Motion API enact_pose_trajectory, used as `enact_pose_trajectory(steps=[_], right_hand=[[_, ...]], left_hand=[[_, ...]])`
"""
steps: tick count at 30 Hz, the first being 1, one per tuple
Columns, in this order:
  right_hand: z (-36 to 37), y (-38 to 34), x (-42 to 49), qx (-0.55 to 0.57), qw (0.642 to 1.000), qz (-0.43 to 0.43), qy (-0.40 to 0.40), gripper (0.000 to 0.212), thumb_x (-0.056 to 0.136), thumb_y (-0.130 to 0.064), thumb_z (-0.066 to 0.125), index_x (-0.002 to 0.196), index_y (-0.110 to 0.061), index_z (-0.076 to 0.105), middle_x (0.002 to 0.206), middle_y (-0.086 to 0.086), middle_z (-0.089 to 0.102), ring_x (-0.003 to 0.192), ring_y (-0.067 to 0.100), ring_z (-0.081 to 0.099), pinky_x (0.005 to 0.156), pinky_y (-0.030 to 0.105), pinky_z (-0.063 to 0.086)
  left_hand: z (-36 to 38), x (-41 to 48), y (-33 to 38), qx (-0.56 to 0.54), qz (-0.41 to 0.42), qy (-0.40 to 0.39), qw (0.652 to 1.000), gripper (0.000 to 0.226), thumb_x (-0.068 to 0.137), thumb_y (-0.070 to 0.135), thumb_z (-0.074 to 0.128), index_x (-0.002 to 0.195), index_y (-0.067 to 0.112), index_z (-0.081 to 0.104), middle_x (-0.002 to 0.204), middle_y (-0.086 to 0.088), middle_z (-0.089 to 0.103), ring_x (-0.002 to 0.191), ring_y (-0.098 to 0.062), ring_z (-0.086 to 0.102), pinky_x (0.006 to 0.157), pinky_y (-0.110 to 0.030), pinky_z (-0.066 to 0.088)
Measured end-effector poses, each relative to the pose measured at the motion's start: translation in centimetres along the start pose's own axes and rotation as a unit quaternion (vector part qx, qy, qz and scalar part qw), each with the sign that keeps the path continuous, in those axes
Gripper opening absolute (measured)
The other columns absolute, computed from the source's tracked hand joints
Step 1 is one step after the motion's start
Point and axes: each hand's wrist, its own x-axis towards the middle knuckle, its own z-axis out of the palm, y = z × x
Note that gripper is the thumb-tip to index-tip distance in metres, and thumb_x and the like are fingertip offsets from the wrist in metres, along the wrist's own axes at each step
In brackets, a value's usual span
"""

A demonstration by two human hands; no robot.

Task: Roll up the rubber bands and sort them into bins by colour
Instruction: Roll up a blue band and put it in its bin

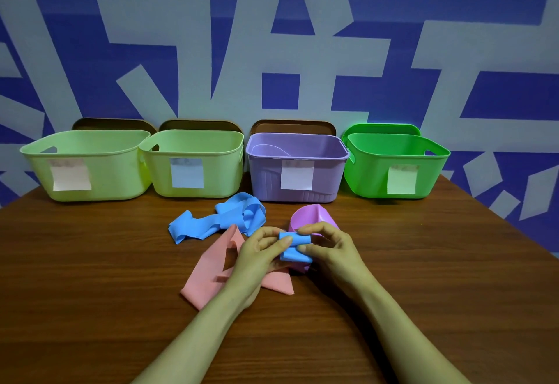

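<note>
Sticky notes (296, 175): writing unreadable. We pinched the blue band roll (295, 247) btwn L hand (260, 252) and R hand (331, 247), fingertips curled round it.

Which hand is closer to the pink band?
Left. The left hand is over the pink band; the right hand is off to its right. Both pinch the blue roll.

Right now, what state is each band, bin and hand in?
Blue roll, partly rolled, held in both hands.
Left hand, grips roll.
Right hand, pinches roll.
Loose blue band, unrolled, crumpled.
Pink band, unrolled, flat.
Purple band, unrolled, looped.
Left yellow-green bin, open.
Second yellow-green bin, open.
Purple bin, open.
Green bin, open.
</note>
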Motion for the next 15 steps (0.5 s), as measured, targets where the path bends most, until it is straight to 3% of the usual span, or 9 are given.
enact_pose_trajectory(steps=[5, 10, 15], right_hand=[[-0.11, 0.16, 0.14, 0.004, 1.000, -0.003, -0.011, 0.025, 0.080, 0.014, 0.062, 0.100, -0.001, 0.065, 0.109, 0.023, 0.068, 0.103, 0.048, 0.062, 0.094, 0.058, 0.048], [0.02, 0.08, 0.03, 0.032, 0.999, 0.020, -0.036, 0.031, 0.074, -0.009, 0.072, 0.105, -0.012, 0.066, 0.111, 0.022, 0.067, 0.085, 0.037, 0.062, 0.084, 0.053, 0.046], [0.17, -0.07, -0.01, 0.028, 0.999, 0.017, -0.008, 0.027, 0.081, -0.024, 0.073, 0.104, -0.010, 0.066, 0.112, 0.022, 0.067, 0.092, 0.035, 0.068, 0.081, 0.044, 0.052]], left_hand=[[0.01, 0.01, 0.02, 0.002, 0.011, 0.002, 1.000, 0.019, 0.085, 0.003, 0.064, 0.103, 0.003, 0.057, 0.090, -0.009, 0.073, 0.080, -0.019, 0.071, 0.065, -0.023, 0.056], [-0.20, 0.09, -0.04, 0.012, 0.020, 0.007, 1.000, 0.021, 0.084, 0.003, 0.065, 0.104, 0.005, 0.057, 0.092, -0.009, 0.072, 0.082, -0.021, 0.071, 0.067, -0.025, 0.056], [-0.28, 0.03, -0.08, 0.035, 0.035, 0.002, 0.999, 0.022, 0.083, 0.004, 0.066, 0.103, 0.009, 0.059, 0.093, -0.006, 0.071, 0.086, -0.019, 0.070, 0.070, -0.025, 0.055]])
